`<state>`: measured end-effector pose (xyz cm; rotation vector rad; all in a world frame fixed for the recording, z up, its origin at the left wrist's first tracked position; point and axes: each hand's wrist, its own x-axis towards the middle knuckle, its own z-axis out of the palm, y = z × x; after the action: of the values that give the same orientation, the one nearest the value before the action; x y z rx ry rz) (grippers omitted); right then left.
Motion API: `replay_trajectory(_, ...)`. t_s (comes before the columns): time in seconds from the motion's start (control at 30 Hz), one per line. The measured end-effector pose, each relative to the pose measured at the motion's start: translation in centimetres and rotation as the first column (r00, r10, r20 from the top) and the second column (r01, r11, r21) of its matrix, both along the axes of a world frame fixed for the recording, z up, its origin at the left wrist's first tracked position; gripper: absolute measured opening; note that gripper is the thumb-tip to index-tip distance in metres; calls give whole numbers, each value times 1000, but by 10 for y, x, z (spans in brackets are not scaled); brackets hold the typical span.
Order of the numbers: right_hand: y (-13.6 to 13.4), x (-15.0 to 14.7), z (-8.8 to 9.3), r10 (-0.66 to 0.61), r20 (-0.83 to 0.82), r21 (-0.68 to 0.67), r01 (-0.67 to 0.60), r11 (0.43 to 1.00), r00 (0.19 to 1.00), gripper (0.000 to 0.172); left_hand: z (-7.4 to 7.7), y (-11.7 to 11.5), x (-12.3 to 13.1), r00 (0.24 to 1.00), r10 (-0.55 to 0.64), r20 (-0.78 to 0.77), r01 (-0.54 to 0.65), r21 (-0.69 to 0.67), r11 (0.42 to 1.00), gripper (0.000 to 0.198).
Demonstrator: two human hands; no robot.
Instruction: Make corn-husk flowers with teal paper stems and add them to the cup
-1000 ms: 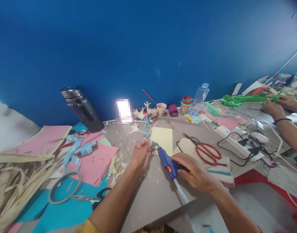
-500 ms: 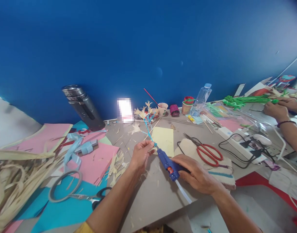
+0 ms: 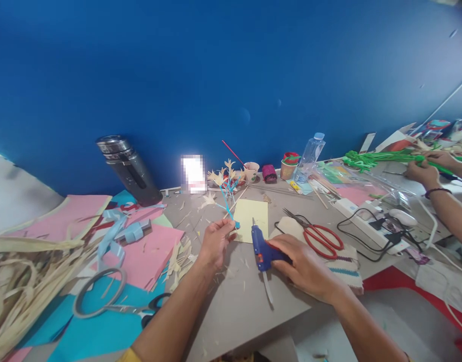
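Blue wall (image 3: 231, 75) behind cluttered grey counter (image 3: 231, 306). Left hand (image 3: 215, 242) pinches blue paper sprig (image 3: 226, 198) at low end, so branched top stands free over yellow card (image 3: 253, 216). Right hand (image 3: 304, 266) clenched round glue gun (image 3: 261, 247) handle, nozzle tipped up, probably keeping hot tip off fingers. Half second earlier nozzle touched sprig base; now gun drawn back, apart from sprig. Red scissors (image 3: 323, 236) just beside right hand. Co-worker's hands (image 3: 427, 168) far right.
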<state>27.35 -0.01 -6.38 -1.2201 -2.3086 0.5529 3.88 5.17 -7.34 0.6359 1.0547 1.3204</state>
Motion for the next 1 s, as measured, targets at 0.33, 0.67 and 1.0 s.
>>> replay_trajectory(0.33,16,-24,-12,-220,-51,293,225,929,974,19,8,-1,-3,996,84,6,-85,52,995,33)
replay_trajectory(0.67,4,-113,9,-306,-538,-25,348,937,785,8,33,-25,6,1000,12,21,-16,159,987,33)
replay_trajectory(1.0,24,-84,85,-169,-506,-242,48,969,846,21,55,-52,-4,962,-102,-253,152,185,971,22)
